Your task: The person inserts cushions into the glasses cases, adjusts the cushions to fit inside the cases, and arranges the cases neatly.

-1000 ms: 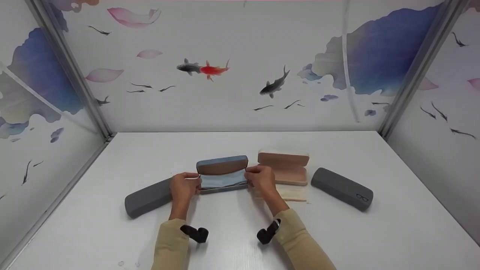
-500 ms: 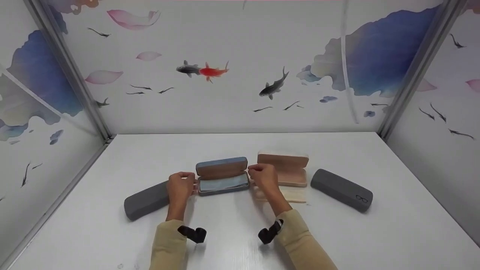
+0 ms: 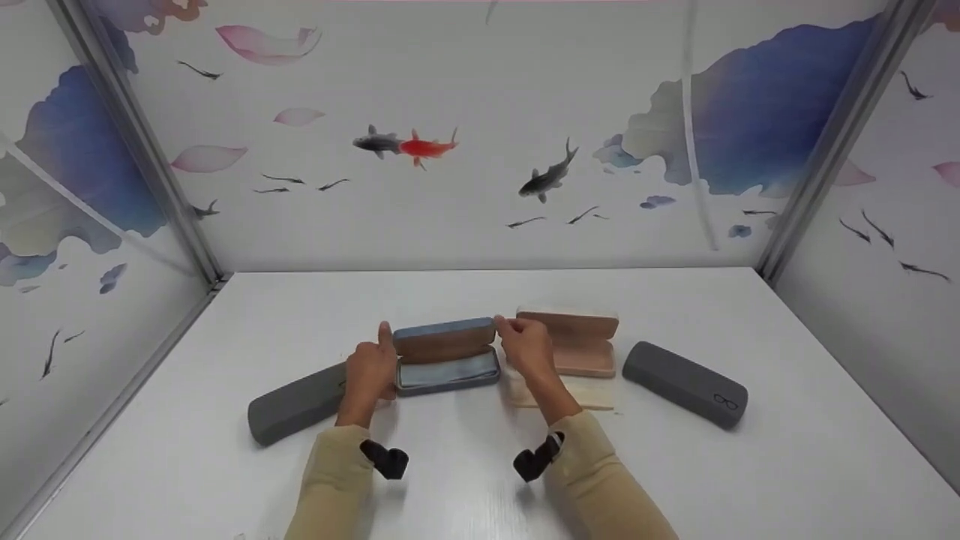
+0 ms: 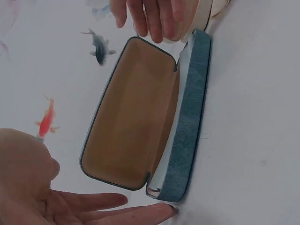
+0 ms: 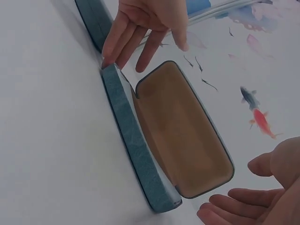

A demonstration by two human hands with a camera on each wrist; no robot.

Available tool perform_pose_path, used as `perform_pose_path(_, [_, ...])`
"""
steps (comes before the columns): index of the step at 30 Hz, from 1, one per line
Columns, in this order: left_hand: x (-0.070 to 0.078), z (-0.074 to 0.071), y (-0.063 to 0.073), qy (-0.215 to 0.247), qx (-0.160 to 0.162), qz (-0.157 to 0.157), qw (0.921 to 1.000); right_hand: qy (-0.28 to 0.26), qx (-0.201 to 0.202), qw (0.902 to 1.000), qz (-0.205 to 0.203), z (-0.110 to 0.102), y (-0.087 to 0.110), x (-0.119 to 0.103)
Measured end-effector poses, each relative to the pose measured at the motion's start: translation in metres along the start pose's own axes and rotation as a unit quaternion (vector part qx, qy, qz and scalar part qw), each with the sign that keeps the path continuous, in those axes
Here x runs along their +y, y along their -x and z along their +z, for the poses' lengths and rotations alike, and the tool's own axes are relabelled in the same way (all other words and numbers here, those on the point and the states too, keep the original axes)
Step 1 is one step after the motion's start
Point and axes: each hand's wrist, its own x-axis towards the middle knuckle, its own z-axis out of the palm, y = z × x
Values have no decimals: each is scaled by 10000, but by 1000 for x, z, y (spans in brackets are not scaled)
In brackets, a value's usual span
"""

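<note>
A blue glasses case (image 3: pixel 448 387) lies with its lid raised, the brown lining (image 4: pixel 133 112) showing. Folded inside its base is a light blue cloth (image 3: pixel 448 370), flat between the walls. My left hand (image 3: pixel 367 373) is at the case's left end, thumb pointing up and fingers extended; its fingertips are right by the base's end in the left wrist view. At the right end, my right hand (image 3: pixel 527 347) has its fingers loosely straight beside the lid's corner, as the right wrist view shows. Neither hand holds anything.
A pink glasses case (image 3: pixel 585 364) stands open behind my right hand, with a cream cloth (image 3: pixel 592 394) in front. Closed grey cases lie at the left (image 3: pixel 296 405) and right (image 3: pixel 684 384). Printed panels (image 3: pixel 480 225) wall the white table (image 3: pixel 465 480).
Both hands have let go of the light blue cloth, which has dropped from their pinch into the case's base. They have since moved up along the case's ends toward the lid.
</note>
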Motion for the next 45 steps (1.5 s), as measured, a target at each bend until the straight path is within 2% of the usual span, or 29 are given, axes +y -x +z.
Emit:
perform_pose_path(5, [12,-6,-6,-354,-594,-152,9975,-311,-638,9966,425,0,-4,-8])
perform_pose_path(10, [17,-6,-12,-318,-753,-309,9962,-125,-1127,9918,595,-1,-9,-15])
perform_pose_path(18, [17,-6,-14,-41,-806,-487,9955,505,-1083,9915,515,6,-9,-23])
perform_pose_path(22, [16,-8,-13,-51,-894,-397,9952,669,-940,9919,523,9,-10,-23])
perform_pose_path(29, [16,-8,-15,-71,-956,-424,9945,550,-934,9921,633,9,-13,-19])
perform_pose_path(33, [15,-9,-15,-76,-982,-333,9946,512,-1092,9902,702,8,-16,-17])
perform_pose_path(40, [10,-12,-15,-14,-1097,-254,9936,651,-1720,9790,876,0,-25,-11])
perform_pose_path(45, [6,-12,-14,129,-1039,-200,9943,536,-1850,9766,952,-3,-27,-8])
